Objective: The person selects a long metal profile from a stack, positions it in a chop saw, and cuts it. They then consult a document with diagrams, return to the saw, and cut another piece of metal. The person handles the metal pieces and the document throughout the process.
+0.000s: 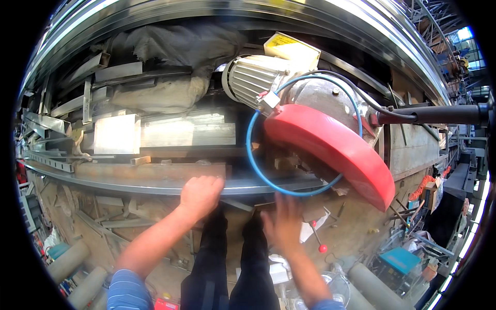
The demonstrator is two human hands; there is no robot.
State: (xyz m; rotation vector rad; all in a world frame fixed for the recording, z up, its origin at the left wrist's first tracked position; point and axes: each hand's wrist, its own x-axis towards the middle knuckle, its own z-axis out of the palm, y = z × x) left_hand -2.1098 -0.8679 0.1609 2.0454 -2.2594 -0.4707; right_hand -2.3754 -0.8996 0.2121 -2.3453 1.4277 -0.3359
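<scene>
A long grey metal bar (248,187) runs left to right across the bench in front of me. My left hand (200,195) is closed over its near edge, left of the saw, with the fingertips hidden. Just below the bar, my right hand (284,222) is blurred by motion, fingers stretched out and thumb apart, holding nothing visible. Over the bar's right part stands a cut-off saw with a red blade guard (336,150), a finned motor (256,77) and a looping blue hose (250,144). The blade is mostly hidden under the guard.
Metal offcuts (188,129) and a dusty grey cloth (170,46) lie behind the bar. A yellow-and-white box (292,49) sits behind the motor. The saw's dark handle (439,114) reaches right. A red-knobbed lever (319,239) stands below the bar.
</scene>
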